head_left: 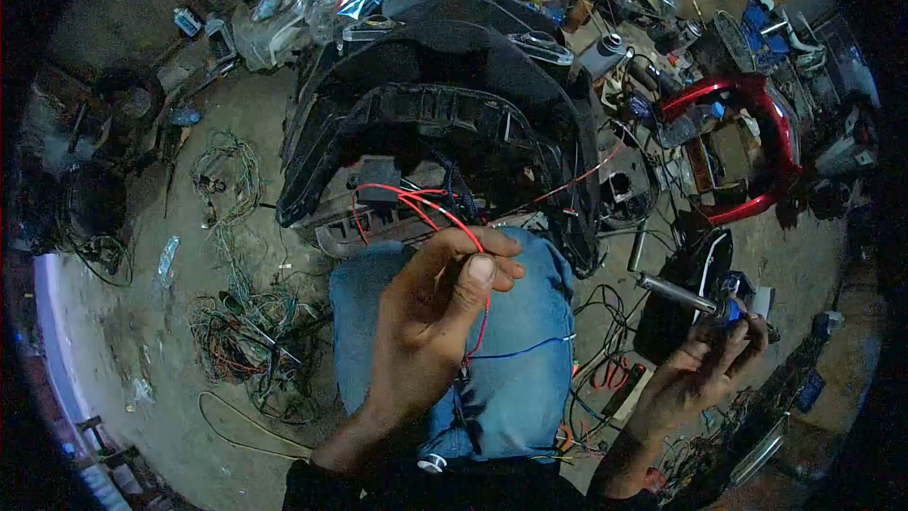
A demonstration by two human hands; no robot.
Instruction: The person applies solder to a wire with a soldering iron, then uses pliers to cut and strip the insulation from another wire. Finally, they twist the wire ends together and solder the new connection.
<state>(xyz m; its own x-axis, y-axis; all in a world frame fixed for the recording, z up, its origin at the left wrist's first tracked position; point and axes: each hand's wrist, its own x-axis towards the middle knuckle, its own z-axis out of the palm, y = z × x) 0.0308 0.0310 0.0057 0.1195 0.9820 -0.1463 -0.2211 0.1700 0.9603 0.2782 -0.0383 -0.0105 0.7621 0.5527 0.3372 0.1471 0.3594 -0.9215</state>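
Observation:
My left hand (430, 308) is closed above my lap, pinching a red wire (454, 218) between thumb and fingers. The wire runs up to a black box-shaped part (378, 178), and its lower end hangs below the hand near a blue wire (525, 351) lying across my jeans. Off to the right, my right hand (709, 364) is closed around the blue end of a tool with a metal tube (676, 291), which points up and left. In front of my knees stands a large black curved plastic body panel (445, 57).
Tangled wires (251, 341) lie on the floor at left. A glossy red curved part (780, 132) lies at right, near a grey bottle (603, 54). Red-handled pliers (610, 374) rest beside my right thigh. Plastic bags (284, 19) are piled behind the panel.

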